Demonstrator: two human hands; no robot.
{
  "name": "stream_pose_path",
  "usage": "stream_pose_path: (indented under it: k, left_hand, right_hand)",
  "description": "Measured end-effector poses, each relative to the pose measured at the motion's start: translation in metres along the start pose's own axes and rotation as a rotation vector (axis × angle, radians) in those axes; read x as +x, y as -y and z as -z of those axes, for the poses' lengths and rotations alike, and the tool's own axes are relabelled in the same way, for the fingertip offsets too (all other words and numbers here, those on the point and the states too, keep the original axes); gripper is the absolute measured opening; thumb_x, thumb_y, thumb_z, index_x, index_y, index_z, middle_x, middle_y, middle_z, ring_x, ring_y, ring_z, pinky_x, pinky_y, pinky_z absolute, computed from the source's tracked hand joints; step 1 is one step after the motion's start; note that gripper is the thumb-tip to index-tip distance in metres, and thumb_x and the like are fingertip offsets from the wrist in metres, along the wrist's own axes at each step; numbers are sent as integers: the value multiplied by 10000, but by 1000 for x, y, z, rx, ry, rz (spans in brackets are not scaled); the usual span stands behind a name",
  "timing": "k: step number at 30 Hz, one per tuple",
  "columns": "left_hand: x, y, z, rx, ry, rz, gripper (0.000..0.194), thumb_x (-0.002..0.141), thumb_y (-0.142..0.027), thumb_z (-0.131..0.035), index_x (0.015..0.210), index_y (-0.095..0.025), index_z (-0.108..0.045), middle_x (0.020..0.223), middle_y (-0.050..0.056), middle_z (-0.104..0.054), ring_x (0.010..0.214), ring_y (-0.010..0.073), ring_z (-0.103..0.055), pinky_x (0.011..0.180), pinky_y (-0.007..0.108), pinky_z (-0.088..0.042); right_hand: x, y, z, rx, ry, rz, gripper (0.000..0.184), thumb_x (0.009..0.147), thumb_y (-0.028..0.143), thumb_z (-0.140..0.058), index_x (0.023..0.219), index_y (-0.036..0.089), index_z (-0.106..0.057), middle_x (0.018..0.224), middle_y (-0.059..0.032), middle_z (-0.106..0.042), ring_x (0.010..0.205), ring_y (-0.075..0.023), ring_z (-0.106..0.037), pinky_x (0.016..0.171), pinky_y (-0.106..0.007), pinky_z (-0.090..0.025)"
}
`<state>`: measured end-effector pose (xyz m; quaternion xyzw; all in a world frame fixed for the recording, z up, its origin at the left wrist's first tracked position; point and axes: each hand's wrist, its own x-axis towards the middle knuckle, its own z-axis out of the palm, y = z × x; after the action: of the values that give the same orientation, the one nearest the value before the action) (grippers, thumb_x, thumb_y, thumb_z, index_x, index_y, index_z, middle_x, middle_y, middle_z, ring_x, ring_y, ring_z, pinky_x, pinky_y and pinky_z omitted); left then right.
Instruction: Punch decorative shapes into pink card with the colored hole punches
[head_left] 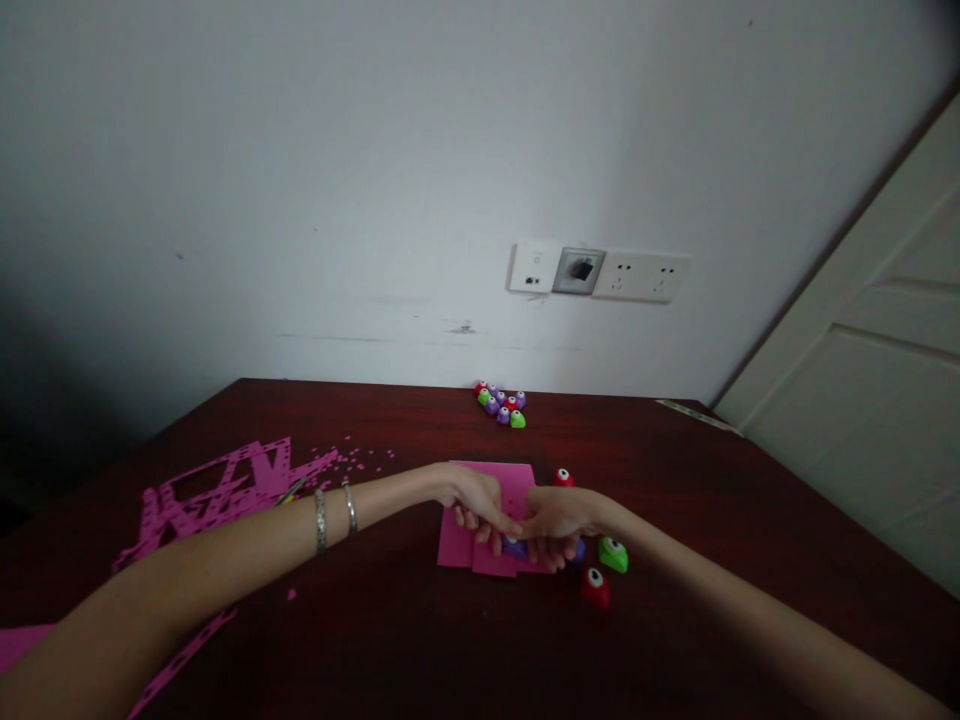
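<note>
My left hand (472, 502) and my right hand (556, 523) meet over a stack of pink foam sheets (517, 480) on the dark wooden table (675, 480). Between them sits a small purple punch (514, 546), gripped by my right hand's curled fingers. My left hand's fingers are bent down onto the sheet's edge right beside the punch. Two bracelets (335, 514) circle my left wrist. Close to my right hand lie a green punch (613, 553) and a red punch (595, 586); another red punch (563, 478) lies just behind it.
A cluster of several small coloured punches (501, 403) sits at the table's far edge by the white wall. Punched-out pink foam scraps (217, 490) and small pink bits (352, 462) lie at the left. Wall sockets (600, 272) are above; a white door (862, 380) is at right.
</note>
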<state>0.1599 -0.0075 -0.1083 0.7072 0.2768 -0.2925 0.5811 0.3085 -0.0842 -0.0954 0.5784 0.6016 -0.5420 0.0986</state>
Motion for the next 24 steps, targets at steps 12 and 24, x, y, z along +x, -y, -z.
stream_pose_path:
  k: [12, 24]
  left_hand:
    - [6, 0, -2, 11, -53, 36, 431, 586, -591, -696, 575, -162, -668, 477, -7, -483, 346, 33, -293, 338, 177, -158]
    - [5, 1, -2, 53, -68, 16, 423, 635, -581, -664, 617, -159, -689, 506, -4, -465, 384, 48, -284, 371, 204, -186]
  right_hand:
    - [4, 4, 0, -47, 36, -11, 454, 922, 289, -362, 546, 109, -538, 455, 0, -531, 364, -64, -472, 412, -177, -373]
    - [1, 19, 2, -176, 34, -92, 397, 908, 274, -420, 621, 74, -608, 474, -6, -543, 392, -68, -499, 450, -176, -380]
